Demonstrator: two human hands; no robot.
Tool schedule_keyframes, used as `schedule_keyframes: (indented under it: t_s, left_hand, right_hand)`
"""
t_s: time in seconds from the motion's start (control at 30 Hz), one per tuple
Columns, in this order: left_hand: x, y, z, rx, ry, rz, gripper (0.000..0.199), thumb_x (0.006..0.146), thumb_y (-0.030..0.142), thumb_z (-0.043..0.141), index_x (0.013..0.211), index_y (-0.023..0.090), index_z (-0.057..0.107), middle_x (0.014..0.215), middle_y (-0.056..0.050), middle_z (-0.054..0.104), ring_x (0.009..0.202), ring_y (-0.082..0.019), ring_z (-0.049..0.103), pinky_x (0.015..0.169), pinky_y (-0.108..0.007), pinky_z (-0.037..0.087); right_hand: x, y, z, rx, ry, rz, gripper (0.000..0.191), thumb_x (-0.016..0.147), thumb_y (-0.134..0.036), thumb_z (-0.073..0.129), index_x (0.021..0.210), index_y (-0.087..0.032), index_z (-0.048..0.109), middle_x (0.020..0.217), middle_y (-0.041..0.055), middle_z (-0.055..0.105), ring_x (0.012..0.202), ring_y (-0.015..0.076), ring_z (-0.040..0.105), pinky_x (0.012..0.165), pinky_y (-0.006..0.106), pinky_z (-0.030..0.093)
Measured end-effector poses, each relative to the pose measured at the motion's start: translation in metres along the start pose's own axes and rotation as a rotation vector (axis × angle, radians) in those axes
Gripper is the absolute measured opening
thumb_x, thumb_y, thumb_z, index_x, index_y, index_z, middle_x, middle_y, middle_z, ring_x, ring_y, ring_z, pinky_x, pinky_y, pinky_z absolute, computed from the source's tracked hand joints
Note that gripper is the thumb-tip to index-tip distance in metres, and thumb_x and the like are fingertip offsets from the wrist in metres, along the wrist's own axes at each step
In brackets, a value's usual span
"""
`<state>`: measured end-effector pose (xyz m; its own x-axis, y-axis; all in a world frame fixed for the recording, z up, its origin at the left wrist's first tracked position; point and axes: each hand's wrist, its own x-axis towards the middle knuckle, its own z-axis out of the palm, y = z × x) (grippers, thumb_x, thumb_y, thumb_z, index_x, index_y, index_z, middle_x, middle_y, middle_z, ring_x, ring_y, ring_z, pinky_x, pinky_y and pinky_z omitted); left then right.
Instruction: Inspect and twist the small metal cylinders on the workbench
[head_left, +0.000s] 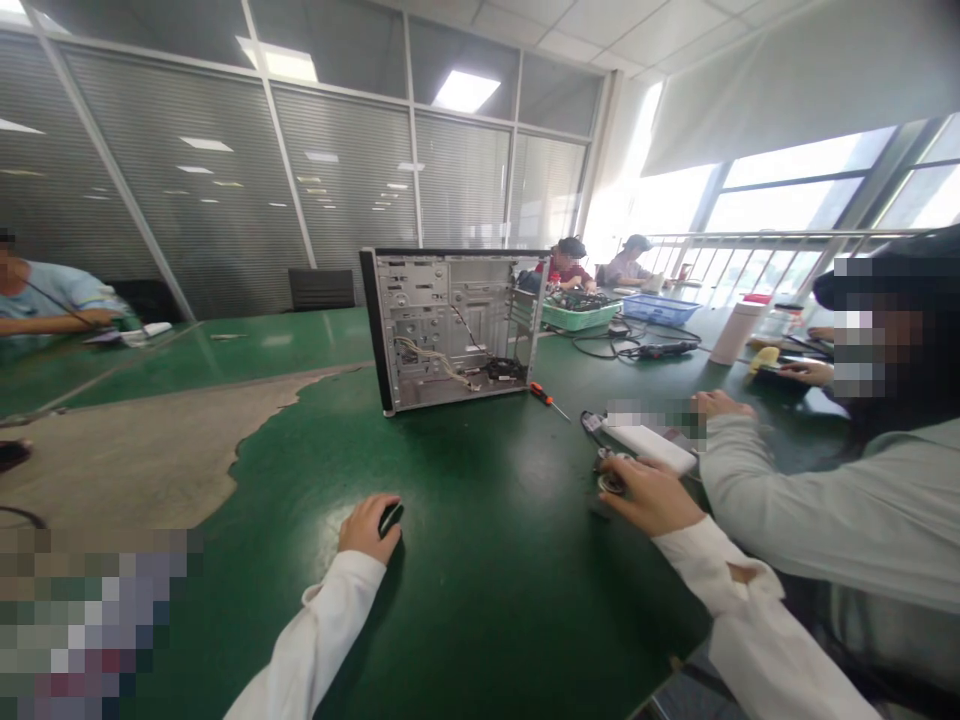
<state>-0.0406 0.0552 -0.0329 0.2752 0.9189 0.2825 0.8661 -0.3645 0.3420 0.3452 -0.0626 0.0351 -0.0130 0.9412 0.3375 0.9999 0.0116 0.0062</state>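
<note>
Left hand: from my remote post I see the left hand (366, 530) resting low over the table, wrist bent inward, fingers and thumb curled in a C; a small dark shape (390, 517) shows in the curl, and I cannot tell whether it is grasped.
Right hand: I watch the right hand (654, 493) reach in from the right, palm down, thumb and fingers closed about a small round part (611, 482) at the tabletop; a white box (654, 445) lies just beyond.
Sleeves: white and loose on both forearms; the hands stand well apart.
Green tabletop: the glossy table (450, 610) catches the light; at left a ragged bare patch (165, 440) shows greyish brown.
Computer case: the open case (472, 290) stands upright beyond both hands, wires inside; a screwdriver (541, 394) lies by its lower right corner.
Neighbour: a co-worker's pale sleeve (795, 505) rests at right, near the right hand.
Far end: a green basket (581, 316) and a blue basket (660, 310); people sit behind.
Room: a glass partition (345, 150) with blinds; bright windows (795, 200) at right.
</note>
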Motion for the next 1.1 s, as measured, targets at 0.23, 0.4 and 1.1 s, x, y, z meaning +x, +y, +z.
schedule_keyframes:
  t_s: [0.23, 0.4, 1.1]
  left_hand:
    - [-0.001, 0.000, 0.000, -0.024, -0.024, -0.004, 0.035, 0.062, 0.018, 0.050, 0.097, 0.020, 0.053, 0.104, -0.004, 0.055, 0.098, -0.021, 0.047, 0.082, -0.034, 0.036]
    - [-0.003, 0.000, -0.002, -0.055, -0.051, -0.017, 0.039, 0.061, 0.016, 0.050, 0.100, 0.019, 0.050, 0.106, -0.005, 0.054, 0.100, -0.021, 0.046, 0.083, -0.034, 0.035]
    - [-0.009, 0.014, -0.010, -0.023, -0.075, -0.015, 0.041, 0.061, 0.016, 0.046, 0.102, 0.020, 0.048, 0.110, -0.005, 0.051, 0.105, -0.022, 0.042, 0.086, -0.036, 0.032]
  right_hand:
    - [0.068, -0.145, 0.002, 0.356, -0.048, -0.446, 0.044, 0.064, -0.030, 0.056, 0.105, -0.021, 0.041, 0.087, 0.0028, 0.060, 0.084, 0.0170, 0.054, 0.088, 0.037, 0.025]
    - [0.104, -0.209, 0.034, 0.424, -0.005, -0.528, 0.047, 0.064, -0.029, 0.057, 0.107, -0.018, 0.041, 0.090, 0.0054, 0.058, 0.087, 0.0188, 0.052, 0.087, 0.038, 0.027]
    - [0.082, -0.176, 0.088, 0.702, 0.050, -0.463, 0.040, 0.073, -0.025, 0.047, 0.111, -0.017, 0.041, 0.091, 0.0071, 0.055, 0.087, 0.0189, 0.048, 0.077, 0.035, 0.039]
